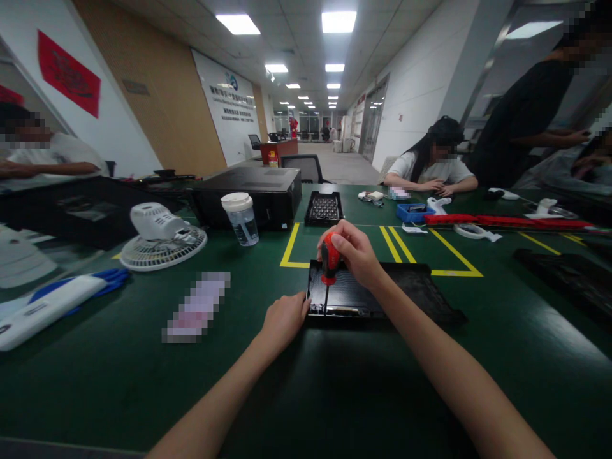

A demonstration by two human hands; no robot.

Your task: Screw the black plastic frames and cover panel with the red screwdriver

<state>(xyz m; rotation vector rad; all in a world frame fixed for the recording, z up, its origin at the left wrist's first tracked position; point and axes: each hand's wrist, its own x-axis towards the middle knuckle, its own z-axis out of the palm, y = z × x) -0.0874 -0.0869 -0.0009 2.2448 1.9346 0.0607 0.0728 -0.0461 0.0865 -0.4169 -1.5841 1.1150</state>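
A screwdriver [329, 260] with a red and black handle stands nearly upright in my right hand [354, 250], fingers wrapped about the top of its handle. Its shaft points down to the near left part of a shallow black panel [406, 287] with raised edges, lying on the table. Whether the tip sits on a screw is too small to tell. At the panel's left edge, my left hand [287, 315] grips the rim, with its fingertips partly hidden.
Beyond the panel lies a black tray [325, 209] near a large black case [248, 191]. A lidded cup [240, 218] and a white fan [162, 236] stand left on the green table [229, 382]. A blue box [415, 211] lies right. Other people sit and stand around.
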